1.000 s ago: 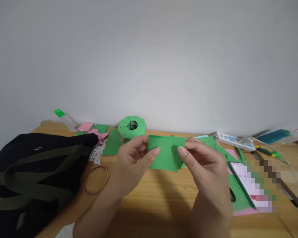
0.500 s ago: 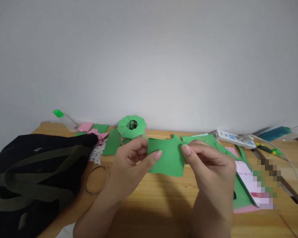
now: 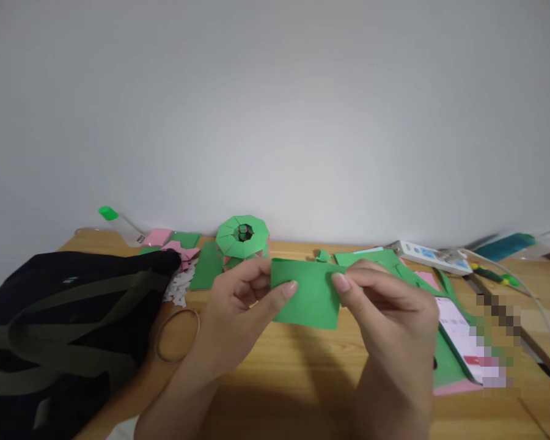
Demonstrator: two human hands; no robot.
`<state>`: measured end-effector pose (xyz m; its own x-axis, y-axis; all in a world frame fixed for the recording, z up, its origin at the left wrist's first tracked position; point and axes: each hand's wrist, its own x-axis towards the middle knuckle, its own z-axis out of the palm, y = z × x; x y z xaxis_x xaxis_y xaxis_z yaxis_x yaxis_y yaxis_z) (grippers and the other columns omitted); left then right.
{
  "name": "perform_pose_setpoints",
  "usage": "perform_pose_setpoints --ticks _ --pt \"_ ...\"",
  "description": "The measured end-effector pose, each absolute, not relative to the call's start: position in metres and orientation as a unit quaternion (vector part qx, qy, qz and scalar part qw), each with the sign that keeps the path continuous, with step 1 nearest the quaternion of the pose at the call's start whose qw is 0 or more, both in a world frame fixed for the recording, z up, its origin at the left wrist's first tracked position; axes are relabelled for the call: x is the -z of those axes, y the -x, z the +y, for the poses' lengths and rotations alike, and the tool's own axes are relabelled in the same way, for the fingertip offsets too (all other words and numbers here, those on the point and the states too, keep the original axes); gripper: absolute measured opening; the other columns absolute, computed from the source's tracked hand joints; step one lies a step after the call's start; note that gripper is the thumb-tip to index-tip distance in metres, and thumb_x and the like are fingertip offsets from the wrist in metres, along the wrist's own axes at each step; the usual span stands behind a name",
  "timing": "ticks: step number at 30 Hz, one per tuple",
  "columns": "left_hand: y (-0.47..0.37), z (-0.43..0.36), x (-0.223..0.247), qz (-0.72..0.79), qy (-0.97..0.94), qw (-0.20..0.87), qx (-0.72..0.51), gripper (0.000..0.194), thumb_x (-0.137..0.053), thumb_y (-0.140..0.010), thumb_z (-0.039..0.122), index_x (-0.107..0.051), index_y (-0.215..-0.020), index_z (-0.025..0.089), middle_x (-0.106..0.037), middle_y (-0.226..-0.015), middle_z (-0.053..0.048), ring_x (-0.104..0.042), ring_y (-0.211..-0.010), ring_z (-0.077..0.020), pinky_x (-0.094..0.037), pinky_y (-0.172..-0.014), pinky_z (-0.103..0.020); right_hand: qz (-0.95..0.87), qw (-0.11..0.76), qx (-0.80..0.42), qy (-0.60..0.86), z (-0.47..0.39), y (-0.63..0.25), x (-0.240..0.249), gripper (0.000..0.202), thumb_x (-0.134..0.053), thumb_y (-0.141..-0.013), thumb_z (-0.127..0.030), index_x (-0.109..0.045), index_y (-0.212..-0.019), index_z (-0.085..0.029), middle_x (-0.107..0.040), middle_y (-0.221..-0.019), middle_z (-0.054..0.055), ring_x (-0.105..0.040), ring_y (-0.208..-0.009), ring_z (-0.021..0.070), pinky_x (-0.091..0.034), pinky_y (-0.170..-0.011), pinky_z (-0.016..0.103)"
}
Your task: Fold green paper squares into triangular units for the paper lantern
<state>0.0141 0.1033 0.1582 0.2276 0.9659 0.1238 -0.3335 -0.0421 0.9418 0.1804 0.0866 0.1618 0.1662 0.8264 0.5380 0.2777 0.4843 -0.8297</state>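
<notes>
A small rectangular piece of green paper (image 3: 307, 302) is held up above the wooden table, its broad face towards me. My left hand (image 3: 242, 311) pinches its left side, thumb on the front and fingers behind. At the upper right corner, my right hand (image 3: 385, 311) grips the paper between thumb and curled fingers; the fingertips behind are hidden. Beyond my left hand stands a round folded-paper piece (image 3: 224, 237), green on top with a dark hole in the middle and some pink showing lower down.
On the left lie a black bag (image 3: 73, 330), a ring-shaped band (image 3: 158, 342), white paper scraps (image 3: 180, 287) and pink folded paper (image 3: 181, 253). To the right are green sheets (image 3: 447, 351), a phone (image 3: 458, 336), a power strip (image 3: 433, 256) and its cable. A wall rises behind the table (image 3: 297, 379).
The right thumb and fingers have shifted very slightly on the paper's upper right corner. The view has tilted a touch; both hands still hold the paper.
</notes>
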Motion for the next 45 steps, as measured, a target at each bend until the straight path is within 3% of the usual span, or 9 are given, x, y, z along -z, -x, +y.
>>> perform_pose_setpoints --ticks 7,13,23,27,30,37,45 --pt "-0.015 0.104 -0.159 0.325 -0.483 0.611 -0.536 0.012 -0.071 -0.078 0.017 -0.074 -0.089 0.022 -0.077 -0.085 0.000 -0.072 -0.077 -0.0135 -0.058 -0.070 -0.020 -0.609 0.613 -0.210 0.457 0.089 -0.181 -0.163 0.013 -0.069 -0.080 -0.013 -0.069 -0.071 -0.023 -0.058 -0.062 -0.003 -0.051 -0.060 0.0112 -0.037 -0.052 0.026" --pt "-0.008 0.101 -0.160 0.436 -0.478 0.510 -0.568 0.005 -0.074 -0.073 0.024 -0.074 -0.073 0.019 -0.071 -0.063 0.001 -0.063 -0.058 -0.0118 -0.050 -0.053 -0.019 -0.642 0.579 -0.200 0.461 0.081 -0.181 -0.157 0.015 -0.067 -0.080 -0.013 -0.066 -0.067 -0.021 -0.054 -0.058 -0.003 -0.049 -0.056 0.0108 -0.038 -0.054 0.027" --pt "0.006 0.063 -0.090 0.540 -0.393 0.617 -0.416 0.014 -0.081 -0.060 0.028 -0.072 -0.060 0.017 -0.069 -0.058 -0.001 -0.059 -0.054 -0.0116 -0.048 -0.054 -0.021 -0.606 0.549 -0.266 0.511 0.028 -0.170 -0.069 0.018 -0.063 -0.081 -0.015 -0.065 -0.063 -0.018 -0.054 -0.053 -0.003 -0.051 -0.049 0.0108 -0.040 -0.047 0.024" --pt "-0.001 0.060 -0.078 0.530 -0.356 0.650 -0.413 0.022 -0.080 -0.061 0.034 -0.074 -0.073 0.016 -0.074 -0.071 -0.005 -0.064 -0.063 -0.0146 -0.051 -0.061 -0.024 -0.616 0.541 -0.257 0.512 0.025 -0.176 -0.066 0.018 -0.063 -0.080 -0.016 -0.066 -0.062 -0.018 -0.054 -0.053 -0.002 -0.051 -0.050 0.0112 -0.040 -0.048 0.025" --pt "-0.006 0.057 -0.077 0.503 -0.377 0.682 -0.374 0.025 -0.081 -0.058 0.028 -0.074 -0.079 0.016 -0.074 -0.072 -0.004 -0.065 -0.065 -0.0155 -0.051 -0.061 -0.024 -0.598 0.547 -0.267 0.521 0.022 -0.180 -0.065 0.017 -0.065 -0.079 -0.016 -0.065 -0.063 -0.018 -0.054 -0.053 -0.002 -0.051 -0.051 0.0110 -0.040 -0.049 0.025" --pt "-0.015 0.053 -0.064 0.497 -0.434 0.652 -0.374 0.021 -0.076 -0.066 0.034 -0.069 -0.069 0.014 -0.072 -0.065 -0.004 -0.065 -0.063 -0.0167 -0.051 -0.063 -0.026 -0.563 0.555 -0.264 0.552 0.018 -0.183 -0.051 0.024 -0.060 -0.084 -0.022 -0.060 -0.061 -0.018 -0.048 -0.053 -0.003 -0.048 -0.052 0.0114 -0.039 -0.050 0.025" --pt "-0.009 0.074 -0.075 0.493 -0.471 0.626 -0.378 0.016 -0.076 -0.063 0.029 -0.069 -0.064 0.015 -0.069 -0.060 -0.001 -0.060 -0.057 -0.0132 -0.047 -0.056 -0.022 -0.643 0.456 -0.311 0.531 0.025 -0.195 -0.063 0.029 -0.062 -0.081 -0.023 -0.054 -0.054 -0.018 -0.049 -0.051 -0.003 -0.048 -0.049 0.0108 -0.039 -0.049 0.023"
